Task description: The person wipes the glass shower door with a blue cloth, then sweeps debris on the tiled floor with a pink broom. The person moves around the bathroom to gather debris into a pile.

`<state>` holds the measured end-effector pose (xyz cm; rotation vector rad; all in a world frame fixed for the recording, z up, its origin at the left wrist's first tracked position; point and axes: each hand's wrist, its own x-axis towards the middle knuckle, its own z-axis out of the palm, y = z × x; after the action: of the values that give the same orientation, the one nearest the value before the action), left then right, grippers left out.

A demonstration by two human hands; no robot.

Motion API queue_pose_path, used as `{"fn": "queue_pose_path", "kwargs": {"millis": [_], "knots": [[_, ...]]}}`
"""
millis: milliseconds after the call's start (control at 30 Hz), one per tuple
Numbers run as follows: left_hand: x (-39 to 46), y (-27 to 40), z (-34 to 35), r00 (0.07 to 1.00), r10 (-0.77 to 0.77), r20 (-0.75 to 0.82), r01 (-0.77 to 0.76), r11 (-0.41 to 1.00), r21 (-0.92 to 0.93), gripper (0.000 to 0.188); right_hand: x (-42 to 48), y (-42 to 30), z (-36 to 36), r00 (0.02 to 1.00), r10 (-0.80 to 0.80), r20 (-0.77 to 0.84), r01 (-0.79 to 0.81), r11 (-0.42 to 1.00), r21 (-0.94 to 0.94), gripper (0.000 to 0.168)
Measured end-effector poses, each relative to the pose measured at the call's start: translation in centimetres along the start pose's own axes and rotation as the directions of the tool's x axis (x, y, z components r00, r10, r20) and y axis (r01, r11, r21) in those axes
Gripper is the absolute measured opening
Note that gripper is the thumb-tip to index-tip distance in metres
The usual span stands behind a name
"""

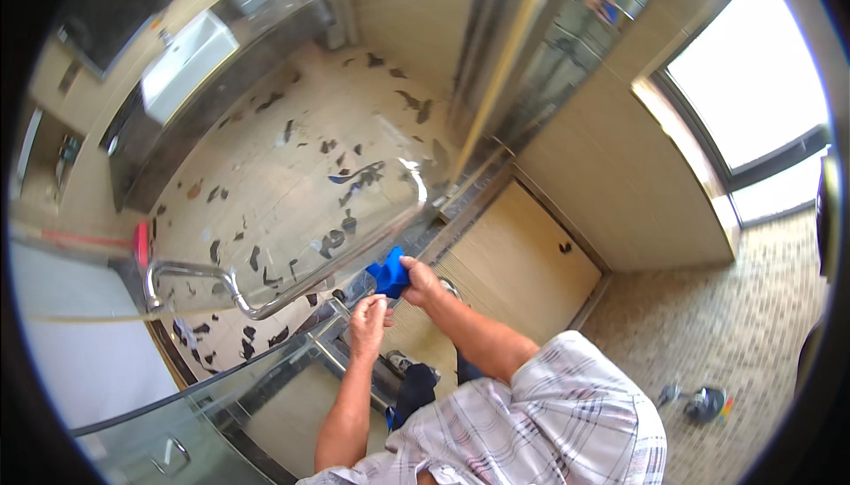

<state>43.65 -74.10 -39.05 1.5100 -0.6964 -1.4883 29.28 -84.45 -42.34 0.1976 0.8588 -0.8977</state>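
Note:
In front of my body, my right hand (420, 282) grips a bunched blue cloth (390, 274). My left hand (370, 327) is just below the cloth with its fingers curled. Whether its fingertips pinch the cloth's edge or only sit beside it, I cannot tell. Beyond both hands runs a clear glass panel with a long chrome bar handle (292, 303). The cloth is close to the near end of this panel, above a dark stone sill. My shoes show below my forearms on the beige floor.
Dark scraps (332, 243) litter the beige tiled floor (259, 159) behind the glass. A white washbasin (189, 63) stands at upper left, and a red tool head (141, 244) lower down. Another glass panel (133, 425) has a small handle. A dark object (705, 405) lies on mosaic tiles.

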Motion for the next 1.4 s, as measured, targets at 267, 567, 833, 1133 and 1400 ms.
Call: {"fn": "queue_pose_path", "kwargs": {"millis": [267,567,833,1133,1400], "knots": [[-3.2,5.4,11.0,0.927,-0.197,0.320,0.291,0.914,-0.281,0.068,-13.3,-4.1,-0.8,0.931,-0.260,0.258,0.341,0.869,-0.357,0.011],[-1.8,10.3,18.3,0.940,-0.219,0.260,0.279,0.934,-0.223,0.061,-14.6,-12.4,0.4,0.527,-0.567,0.634,0.572,-0.316,-0.757,0.029],[-1.8,13.6,16.3,0.988,-0.119,-0.101,0.110,0.990,-0.084,0.043,-13.4,-15.2,4.9,0.767,-0.363,0.529,0.492,-0.196,-0.848,0.029],[-7.9,11.1,7.0,0.878,-0.145,-0.456,-0.009,0.948,-0.319,0.036,-15.0,-8.3,18.2,0.250,0.026,0.968,0.902,-0.369,-0.224,0.025],[-8.1,7.7,3.7,0.871,-0.018,-0.492,-0.081,0.980,-0.179,0.042,-8.1,0.9,20.1,0.627,0.357,0.693,0.665,-0.708,-0.238,0.036]]}}
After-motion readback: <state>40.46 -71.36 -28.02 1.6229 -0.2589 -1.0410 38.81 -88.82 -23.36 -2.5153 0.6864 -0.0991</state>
